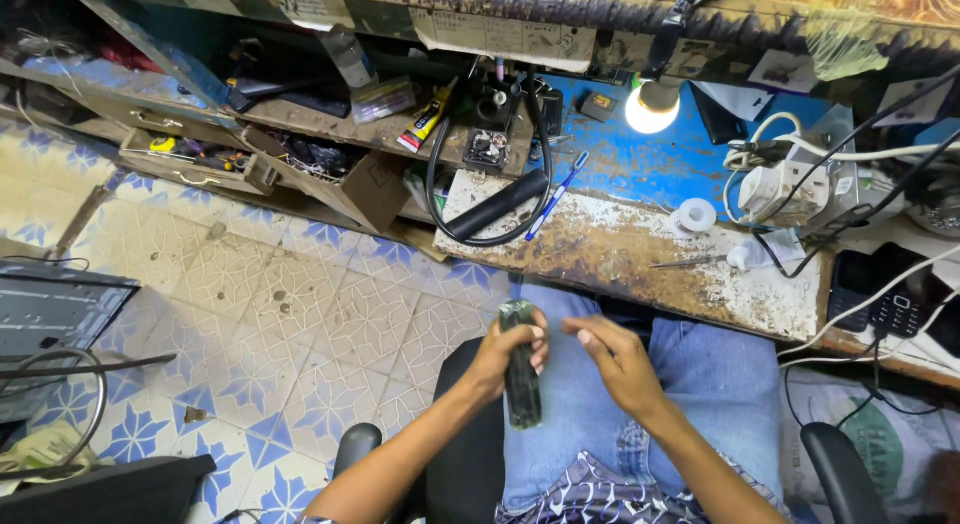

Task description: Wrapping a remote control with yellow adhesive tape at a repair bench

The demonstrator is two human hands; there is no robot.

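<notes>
I am gripping a dark slim device (521,369) upright in my left hand (500,359), fingers wrapped around it, over my lap; my right hand (615,359) is hovering just beside it, fingers loosely curled, near the workbench edge (640,299)

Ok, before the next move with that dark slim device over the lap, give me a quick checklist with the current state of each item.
1. Left hand has a firm hold on the dark slim device: ok, fingers wrap its upper half.
2. Right hand free: ok, it holds nothing and sits just right of the device, fingertips near its top.
3. Device upright and over the lap: ok, it stands roughly vertical above the jeans.
4. Work light: ok, the bulb is lit over the bench.
5. Pointed tool within reach: ok, a slim metal tool lies on the bench edge.
6. Device condition or open seam: cannot tell, too dark and partly covered.
</notes>
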